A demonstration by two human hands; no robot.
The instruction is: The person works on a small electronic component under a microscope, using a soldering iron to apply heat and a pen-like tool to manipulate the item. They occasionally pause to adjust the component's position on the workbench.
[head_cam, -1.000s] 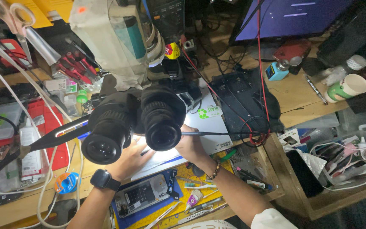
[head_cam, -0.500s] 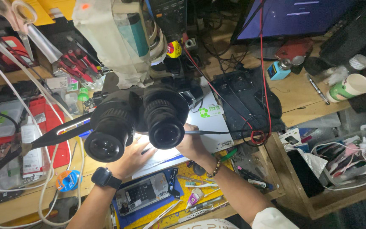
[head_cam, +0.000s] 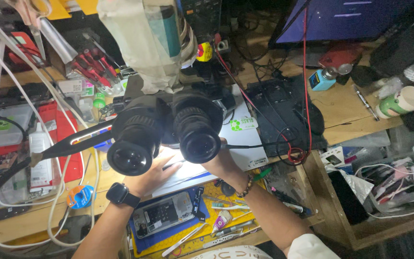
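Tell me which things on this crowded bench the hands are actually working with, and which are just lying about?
In use:
- left hand and right hand, on the lit white pad
- microscope above them; what the hands hold is hidden

Lying about:
- opened phone
- red screwdrivers
- paper cup
- blue bottle

Two microscope eyepieces [head_cam: 166,136], one opened phone [head_cam: 163,219], one paper cup [head_cam: 403,101], one monitor [head_cam: 355,17], one wristwatch [head_cam: 122,194].

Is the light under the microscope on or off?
On. The white pad beneath the microscope glows brightly between the left hand and the right hand, while the bench around stays dim.
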